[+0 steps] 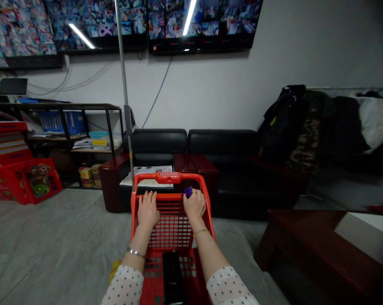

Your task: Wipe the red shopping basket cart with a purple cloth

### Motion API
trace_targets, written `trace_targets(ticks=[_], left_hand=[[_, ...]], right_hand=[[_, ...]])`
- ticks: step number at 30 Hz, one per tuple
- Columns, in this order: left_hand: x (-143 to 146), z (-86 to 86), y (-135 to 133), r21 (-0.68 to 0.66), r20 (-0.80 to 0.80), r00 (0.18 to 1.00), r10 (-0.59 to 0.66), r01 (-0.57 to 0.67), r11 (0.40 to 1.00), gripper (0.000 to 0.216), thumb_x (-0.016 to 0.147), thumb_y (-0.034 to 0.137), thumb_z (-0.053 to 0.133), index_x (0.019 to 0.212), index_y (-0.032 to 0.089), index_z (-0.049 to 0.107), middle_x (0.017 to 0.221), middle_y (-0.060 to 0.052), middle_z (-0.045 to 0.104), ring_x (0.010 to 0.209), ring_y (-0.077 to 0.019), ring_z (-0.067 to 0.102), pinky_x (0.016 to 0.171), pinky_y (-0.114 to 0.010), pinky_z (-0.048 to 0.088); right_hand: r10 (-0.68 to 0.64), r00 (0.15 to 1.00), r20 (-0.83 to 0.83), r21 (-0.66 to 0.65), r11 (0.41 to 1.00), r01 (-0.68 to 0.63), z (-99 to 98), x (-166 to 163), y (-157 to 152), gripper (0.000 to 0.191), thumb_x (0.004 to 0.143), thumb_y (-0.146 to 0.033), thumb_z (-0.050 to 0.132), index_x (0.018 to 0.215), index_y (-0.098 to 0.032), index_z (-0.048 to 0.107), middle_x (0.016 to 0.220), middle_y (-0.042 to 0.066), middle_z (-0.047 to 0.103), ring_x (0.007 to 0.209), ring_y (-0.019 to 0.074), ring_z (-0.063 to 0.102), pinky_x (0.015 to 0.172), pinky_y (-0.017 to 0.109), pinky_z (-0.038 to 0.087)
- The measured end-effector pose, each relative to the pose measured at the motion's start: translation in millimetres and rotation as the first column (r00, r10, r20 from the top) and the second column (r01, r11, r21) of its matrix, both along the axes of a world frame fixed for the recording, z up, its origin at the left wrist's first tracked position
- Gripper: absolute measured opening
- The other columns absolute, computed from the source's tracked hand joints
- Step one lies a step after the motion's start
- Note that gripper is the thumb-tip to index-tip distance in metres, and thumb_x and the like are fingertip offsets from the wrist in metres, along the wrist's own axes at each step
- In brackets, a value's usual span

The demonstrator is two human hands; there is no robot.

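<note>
A red plastic shopping basket (pixel 170 218) with latticed walls stands in front of me, its handle (pixel 169 177) raised at the far end. My left hand (pixel 148 209) lies on the far rim near the left corner, its fingers stretched across the edge and slightly apart. Toward the right corner, my right hand (pixel 195 205) is closed around a bunched purple cloth (pixel 188 192) at the same rim. Most of the cloth is hidden in the fist. A black, box-like object (pixel 172 275) lies inside the basket; its kind is unclear.
A metal pole (pixel 124 84) rises at the basket's far left corner. Behind are black sofas (pixel 223 144) with newspapers (pixel 147 176). A dark wooden table (pixel 305 233) stands at right, a coat rack (pixel 346 88) beyond. Red boxes (pixel 16 178) and a shelf (pixel 96 106) are left, wall screens (pixel 204 25) above.
</note>
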State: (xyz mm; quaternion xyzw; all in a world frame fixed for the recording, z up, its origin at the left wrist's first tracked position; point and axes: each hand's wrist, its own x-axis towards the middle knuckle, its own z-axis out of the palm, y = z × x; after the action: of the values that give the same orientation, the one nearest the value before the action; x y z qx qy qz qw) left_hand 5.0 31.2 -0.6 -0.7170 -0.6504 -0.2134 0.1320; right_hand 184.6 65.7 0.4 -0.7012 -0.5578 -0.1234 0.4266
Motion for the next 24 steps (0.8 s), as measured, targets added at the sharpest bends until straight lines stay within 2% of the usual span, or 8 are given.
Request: trace_targets(ticks=[3,8,11,14,18,20,22,24], left_hand=[[4,3.8,-2,-0.02,-0.005,1.0,0.008,-0.008,1.0,0.073,0.073,0.017,0.057,0.144,0.01,0.038,0.151,-0.014,0.043,0.145,-0.031,0.028,0.12,-0.049,0.02],[3,6.3,-5,-0.028,0.013,0.999,0.035,-0.035,0.999,0.073,0.074,0.017,0.056,0.144,0.011,0.037,0.151,-0.015,0.043,0.145,-0.0299,0.027,0.121,-0.049,0.018],[2,2.6,-2,-0.021,0.029,0.999,0.027,-0.026,0.999,0.073,0.074,0.018,0.057,0.144,0.015,0.038,0.151,-0.013,0.043,0.146,-0.0288,0.027,0.121,-0.052,0.017],[3,-1.1,1,-0.02,0.043,0.999,0.02,-0.019,1.0,0.076,0.072,0.019,0.059,0.144,0.014,0.037,0.152,-0.014,0.042,0.146,-0.0301,0.025,0.12,-0.052,0.018],[4,-2.1,1,-0.024,0.049,0.998,0.026,-0.024,0.999,0.076,0.071,0.017,0.06,0.143,0.012,0.038,0.152,-0.015,0.041,0.146,-0.0301,0.026,0.12,-0.049,0.02],[2,-1.6,0,-0.016,0.044,0.999,0.028,-0.027,1.0,0.073,0.072,0.016,0.058,0.143,0.014,0.039,0.151,-0.014,0.042,0.146,-0.0284,0.027,0.121,-0.05,0.019],[0,-1.2,-1,-0.011,0.037,0.999,0.025,-0.024,1.0,0.072,0.075,0.015,0.055,0.144,0.017,0.039,0.151,-0.012,0.043,0.146,-0.0267,0.027,0.121,-0.051,0.017],[-1,-1.3,0,-0.019,0.037,0.999,0.021,-0.021,1.0,0.071,0.076,0.014,0.054,0.145,0.019,0.038,0.152,-0.01,0.042,0.146,-0.0261,0.027,0.121,-0.052,0.015]], right_hand=[[-0.051,0.998,-0.039,-0.003,0.999,0.051,2.1,-16,-2,0.026,0.088,-0.029,0.057,0.103,-0.01,0.065,0.102,0.015,0.064,0.098,0.0263,0.056,0.089,0.034,0.039],[0.161,0.981,0.111,-0.05,0.987,-0.156,4.5,-7,-6,0.023,0.088,-0.03,0.057,0.104,-0.014,0.065,0.101,0.011,0.064,0.096,0.0223,0.057,0.086,0.031,0.041],[0.058,0.997,0.042,-0.049,0.997,-0.056,3.8,7,-2,0.024,0.089,-0.029,0.055,0.103,-0.014,0.066,0.101,0.012,0.064,0.093,0.0231,0.059,0.081,0.031,0.042],[-0.064,0.998,-0.001,-0.033,0.997,0.064,4.9,-10,1,0.024,0.088,-0.031,0.058,0.099,-0.012,0.067,0.099,0.014,0.064,0.091,0.0257,0.06,0.078,0.033,0.043],[0.215,0.948,0.234,-0.078,0.976,-0.202,11.3,-53,-2,0.023,0.085,-0.034,0.062,0.097,-0.015,0.066,0.097,0.01,0.065,0.088,0.0224,0.058,0.078,0.031,0.043],[0.342,0.888,0.308,-0.135,0.939,-0.315,15.4,-54,-1,0.022,0.086,-0.036,0.061,0.098,-0.018,0.066,0.098,0.009,0.066,0.089,0.0205,0.058,0.078,0.029,0.043],[0.355,0.88,0.316,-0.178,0.933,-0.312,18.8,-37,1,0.022,0.087,-0.036,0.059,0.098,-0.018,0.066,0.097,0.008,0.066,0.089,0.0199,0.058,0.079,0.029,0.042],[0.266,0.925,0.271,-0.2,0.956,-0.217,21.0,-14,5,0.023,0.088,-0.036,0.058,0.099,-0.017,0.067,0.097,0.009,0.066,0.088,0.0204,0.059,0.077,0.03,0.042]])
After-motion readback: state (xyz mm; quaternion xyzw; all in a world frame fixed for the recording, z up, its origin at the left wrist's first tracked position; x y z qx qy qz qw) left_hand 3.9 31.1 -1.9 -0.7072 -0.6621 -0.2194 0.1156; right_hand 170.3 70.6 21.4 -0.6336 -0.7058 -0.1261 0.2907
